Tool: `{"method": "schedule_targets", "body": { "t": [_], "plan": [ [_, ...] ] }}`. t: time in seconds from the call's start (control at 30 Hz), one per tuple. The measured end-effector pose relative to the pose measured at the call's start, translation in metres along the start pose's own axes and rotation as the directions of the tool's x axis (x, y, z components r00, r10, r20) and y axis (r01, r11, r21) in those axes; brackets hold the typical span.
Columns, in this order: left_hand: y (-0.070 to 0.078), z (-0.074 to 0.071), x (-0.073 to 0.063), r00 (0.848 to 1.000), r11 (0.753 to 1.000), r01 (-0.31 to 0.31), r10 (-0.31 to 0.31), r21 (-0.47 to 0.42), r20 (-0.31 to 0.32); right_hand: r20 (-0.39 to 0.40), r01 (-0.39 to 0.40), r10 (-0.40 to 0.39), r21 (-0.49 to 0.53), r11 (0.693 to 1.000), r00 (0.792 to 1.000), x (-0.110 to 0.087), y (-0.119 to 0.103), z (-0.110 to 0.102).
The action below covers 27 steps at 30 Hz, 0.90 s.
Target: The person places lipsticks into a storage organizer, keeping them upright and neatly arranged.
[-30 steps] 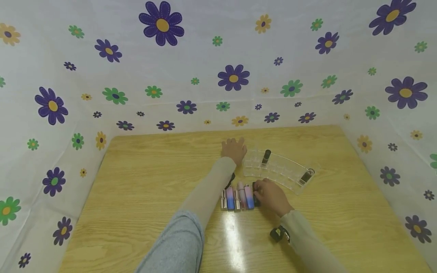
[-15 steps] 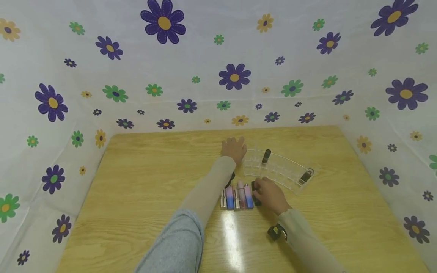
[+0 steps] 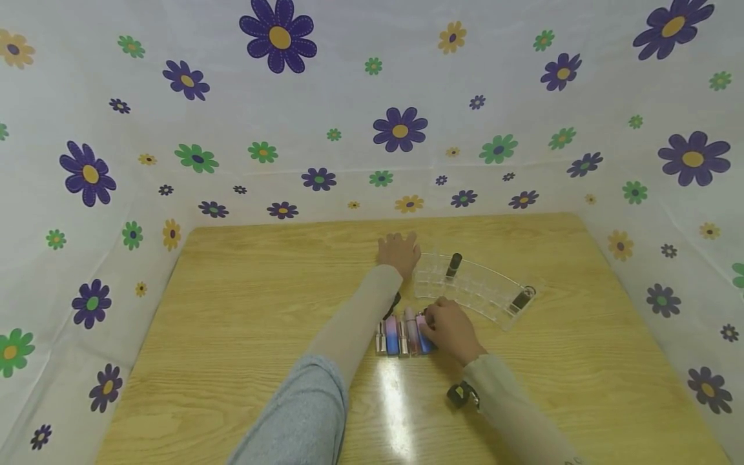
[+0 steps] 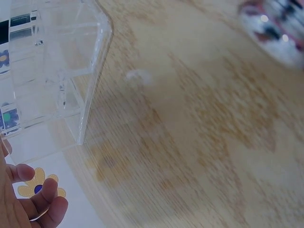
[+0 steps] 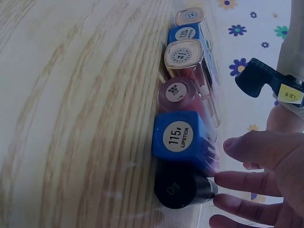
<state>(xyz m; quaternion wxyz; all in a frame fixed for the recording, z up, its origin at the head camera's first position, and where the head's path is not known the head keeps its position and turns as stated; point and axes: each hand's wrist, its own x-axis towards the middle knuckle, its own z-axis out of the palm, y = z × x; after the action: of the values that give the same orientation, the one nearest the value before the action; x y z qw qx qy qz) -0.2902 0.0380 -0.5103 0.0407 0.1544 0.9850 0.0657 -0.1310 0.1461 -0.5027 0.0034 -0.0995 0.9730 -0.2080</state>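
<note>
We are seeing a row of lip tubes [image 3: 404,343] lying side by side on the wooden table [image 3: 232,310]. At its right end, the right hand [image 3: 452,329] is keeping its fingers fairly straight, their tips right at the black tube [image 5: 176,191] marked 01; we are not managing to tell whether it is gripping. Its thumb is pointing toward the blue lipstick [image 5: 178,137] marked 115, just beside that tube. The left hand [image 3: 398,255] is lying relaxed beside the left end of the clear holder [image 3: 476,294], where two dark tubes [image 3: 454,265] are sitting well apart.
</note>
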Motion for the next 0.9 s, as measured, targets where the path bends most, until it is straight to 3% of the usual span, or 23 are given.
{"method": "schedule_targets", "body": {
  "t": [0.33, 0.67, 0.9],
  "plan": [
    [0.002, 0.001, 0.001, 1.000, 1.000, 0.013, -0.014, 0.026, 0.013, -0.036, -0.027, 0.026, -0.025, 0.999, 0.999, -0.002, -0.006, 0.005],
    [0.002, 0.008, 0.005, 1.000, 0.999, 0.015, -0.014, 0.044, -0.020, -0.030, -0.051, 0.050, -0.054, 0.997, 0.998, -0.001, -0.001, 0.009],
    [0.003, 0.002, 0.003, 1.000, 0.998, 0.023, -0.024, 0.053, 0.016, -0.067, -0.094, 0.088, -0.083, 0.992, 0.994, -0.002, -0.002, 0.015]
  ]
}}
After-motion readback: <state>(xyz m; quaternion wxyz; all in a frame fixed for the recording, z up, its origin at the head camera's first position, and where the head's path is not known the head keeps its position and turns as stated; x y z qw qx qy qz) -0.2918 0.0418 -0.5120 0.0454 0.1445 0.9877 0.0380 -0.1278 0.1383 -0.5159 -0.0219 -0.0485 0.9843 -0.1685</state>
